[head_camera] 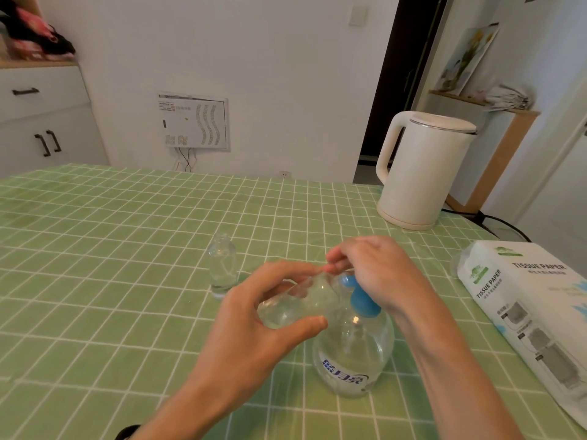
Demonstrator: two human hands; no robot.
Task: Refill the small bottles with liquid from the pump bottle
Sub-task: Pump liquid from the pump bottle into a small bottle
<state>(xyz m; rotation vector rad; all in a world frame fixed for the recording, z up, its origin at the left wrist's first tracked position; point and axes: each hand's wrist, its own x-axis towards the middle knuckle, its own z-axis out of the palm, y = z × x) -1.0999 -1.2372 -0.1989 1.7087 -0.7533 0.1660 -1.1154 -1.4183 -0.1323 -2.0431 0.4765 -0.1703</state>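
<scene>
A green checked cloth covers the worktop [111, 223], which stands against a white wall in a small room with white cabinets [44, 122] at the far left and a dark doorway at the right. A white kettle [419, 173] stands at the far right of the worktop, and a pack of tissue paper [533, 300] lies near its right edge. The left hand [254, 315] has its grip closed round a small clear bottle [298, 303], held tilted with its mouth toward the blue pump head [362, 296]. The right hand [378, 274] rests on that pump head, fingers curled down at the nozzle; how tightly it presses I cannot tell. The pump bottle [352, 360] stands upright near the front. A second small bottle [223, 268] stands open, apart to the left
</scene>
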